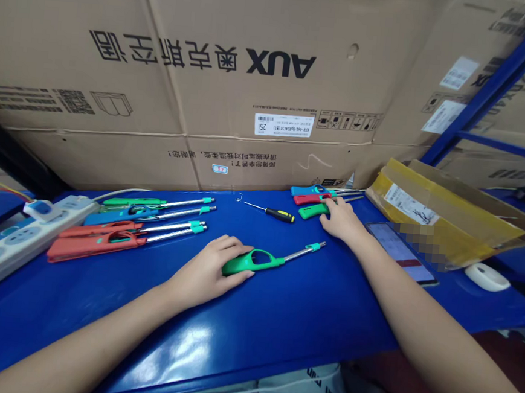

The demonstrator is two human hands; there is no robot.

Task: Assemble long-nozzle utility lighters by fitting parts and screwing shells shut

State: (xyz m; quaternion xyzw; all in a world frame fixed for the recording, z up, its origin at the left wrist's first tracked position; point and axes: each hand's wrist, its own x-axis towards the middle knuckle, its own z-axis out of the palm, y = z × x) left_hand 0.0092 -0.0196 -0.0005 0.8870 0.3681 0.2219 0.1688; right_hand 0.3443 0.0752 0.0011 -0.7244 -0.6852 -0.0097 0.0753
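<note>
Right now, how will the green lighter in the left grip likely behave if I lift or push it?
The green lighter should stay stiff: its slim, shiny tube looks straight and metallic. It may slide easily if pushed, since the blue tabletop looks glossy. The bulkier handle probably makes it handle-heavy.

Green lighter (237, 263), teal band (315, 247); blue tabletop (279, 325); black-yellow screwdriver (280, 215); brown cardboard (215, 99)

Below centre, the left hand (211, 271) holds a green lighter (273, 263); right of centre, the right hand (344, 221) touches a second lighter (312, 211) beside a red lighter (305, 199). A screwdriver (279, 215) lies mid-frame, orange lighters (86, 248) at left.
</note>
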